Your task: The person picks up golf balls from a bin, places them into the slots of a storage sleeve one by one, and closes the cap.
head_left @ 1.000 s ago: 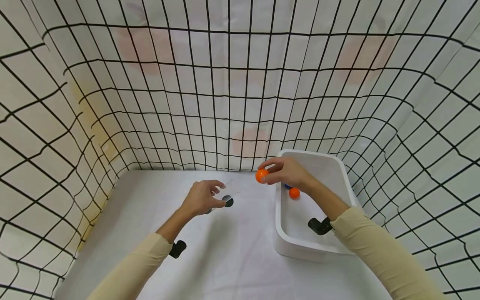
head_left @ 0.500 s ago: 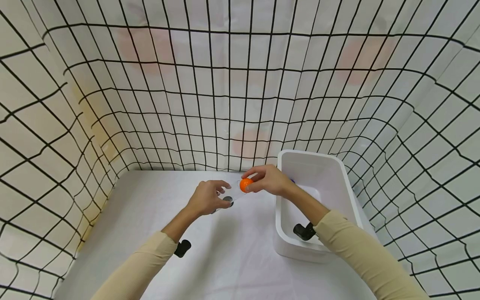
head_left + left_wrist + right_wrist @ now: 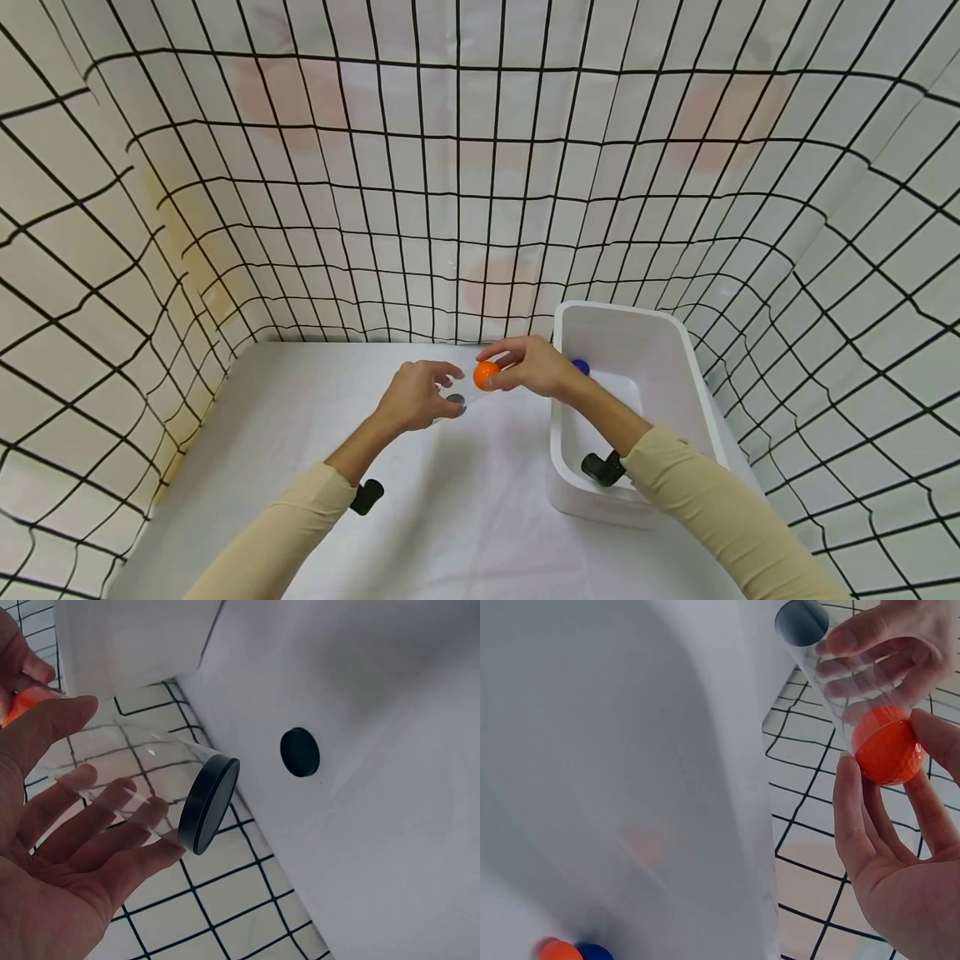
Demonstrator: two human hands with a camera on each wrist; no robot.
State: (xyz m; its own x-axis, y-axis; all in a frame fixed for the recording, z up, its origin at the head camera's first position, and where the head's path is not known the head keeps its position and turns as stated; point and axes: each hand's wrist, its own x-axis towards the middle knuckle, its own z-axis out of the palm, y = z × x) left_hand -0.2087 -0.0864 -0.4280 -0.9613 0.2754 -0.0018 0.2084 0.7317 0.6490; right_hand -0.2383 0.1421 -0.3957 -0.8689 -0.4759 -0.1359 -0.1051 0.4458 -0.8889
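Note:
My left hand grips a clear plastic tube round its side, thumb opposite the fingers. A dark cap closes the tube's near end. In my right hand is an orange golf ball, pinched between thumb and fingertips at the tube's other end. Seen from the right wrist, the tube's rim crosses over part of the ball. A second dark cap lies loose on the white table below the tube.
A white tub stands on the table to the right, under my right forearm. It holds a blue ball and another orange ball. Black netting rises along the back and both sides.
My right hand has carried the orange golf ball left from over the tub's edge to the tube's end. The left hand has shifted slightly right, still holding the tube.

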